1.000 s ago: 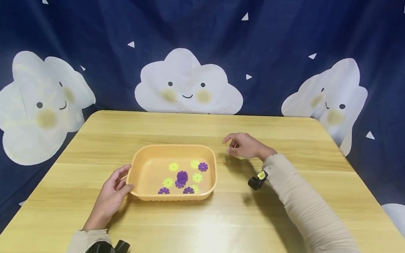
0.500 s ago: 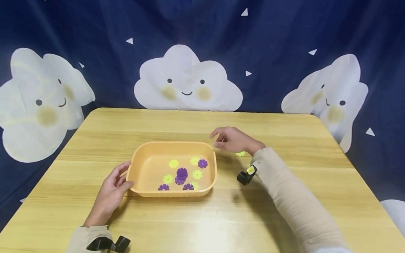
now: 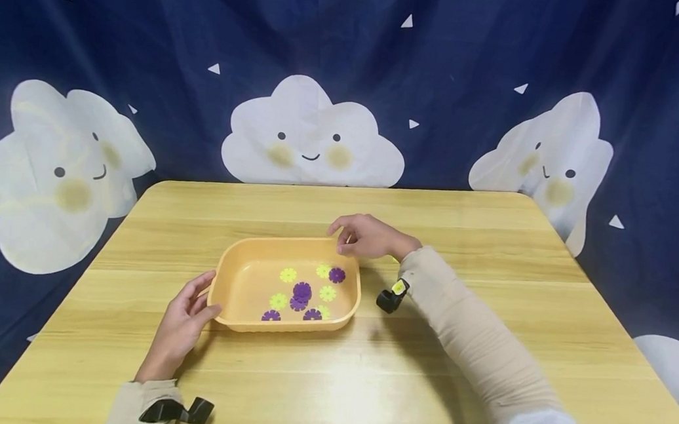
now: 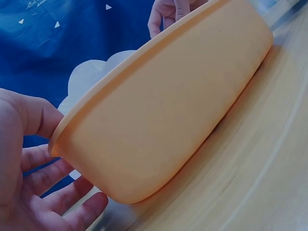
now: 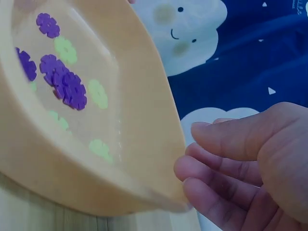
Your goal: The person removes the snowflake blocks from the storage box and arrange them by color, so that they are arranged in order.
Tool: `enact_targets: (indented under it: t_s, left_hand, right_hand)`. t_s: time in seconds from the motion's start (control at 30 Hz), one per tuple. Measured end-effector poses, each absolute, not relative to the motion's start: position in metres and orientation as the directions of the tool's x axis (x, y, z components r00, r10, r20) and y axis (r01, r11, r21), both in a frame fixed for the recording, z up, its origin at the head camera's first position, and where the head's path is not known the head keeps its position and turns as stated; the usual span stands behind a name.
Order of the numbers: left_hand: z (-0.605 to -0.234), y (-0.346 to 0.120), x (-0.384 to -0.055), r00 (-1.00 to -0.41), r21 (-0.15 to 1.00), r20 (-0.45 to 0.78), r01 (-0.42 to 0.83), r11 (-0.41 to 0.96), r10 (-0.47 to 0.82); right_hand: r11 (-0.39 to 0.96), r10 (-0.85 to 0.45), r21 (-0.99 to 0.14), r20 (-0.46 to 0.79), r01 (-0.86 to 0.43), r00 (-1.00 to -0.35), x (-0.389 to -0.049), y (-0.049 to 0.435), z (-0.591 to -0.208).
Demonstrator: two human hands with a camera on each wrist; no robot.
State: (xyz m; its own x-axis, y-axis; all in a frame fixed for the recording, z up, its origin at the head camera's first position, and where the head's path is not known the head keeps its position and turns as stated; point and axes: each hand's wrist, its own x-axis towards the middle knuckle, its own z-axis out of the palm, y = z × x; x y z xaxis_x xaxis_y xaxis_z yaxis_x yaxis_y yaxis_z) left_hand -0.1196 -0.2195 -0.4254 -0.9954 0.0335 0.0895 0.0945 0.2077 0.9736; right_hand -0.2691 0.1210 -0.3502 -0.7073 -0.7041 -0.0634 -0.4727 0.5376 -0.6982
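Note:
An orange plastic basin (image 3: 249,320) stands on the wooden table; flat flower-shaped plastic pieces lie inside it. Several are yellow (image 3: 288,275), several purple (image 3: 271,315), and some purple ones overlap near the middle (image 5: 72,89). My left hand (image 3: 179,324) grips the basin's left end, its thumb over the rim and its fingers below, as the left wrist view shows. My right hand (image 3: 369,236) is at the basin's far right corner, fingertips overlapping the rim. Its fingers are loosely bent, and nothing shows between thumb and fingers (image 5: 207,173) in the right wrist view.
A sliver of yellow (image 3: 396,260) shows on the table beside the right wrist, mostly hidden by the sleeve. The table (image 3: 462,234) ends at a dark blue curtain (image 3: 457,49) printed with smiling clouds. A black strap mount sits on each wrist.
My right hand has moved left, from beside the basin to over its far right corner. A yellow piece on the table came into view behind it, then was mostly covered. The left hand keeps its grip.

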Motion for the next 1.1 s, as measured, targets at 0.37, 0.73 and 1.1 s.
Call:
enact_targets:
  t_s: [0.37,0.73,1.1]
  left_hand:
    - [-0.425,-0.218,-0.122,-0.996,0.977,0.074,0.083,0.197,0.054]
    - [-0.423,-0.219,-0.123,-0.997,0.978,0.060,0.067,0.198,0.040]
    - [-0.424,-0.220,-0.123,-0.998,0.980,0.060,0.064,0.190,0.029]
  right_hand:
    - [0.564,-0.739,-0.714,-0.212,-0.415,-0.639,-0.268,0.095,-0.358]
    - [0.612,-0.751,-0.644,-0.289,-0.460,-0.594,-0.271,0.065,-0.361]
    - [0.690,-0.714,-0.559,-0.418,-0.460,-0.562,-0.273,0.040,-0.369]
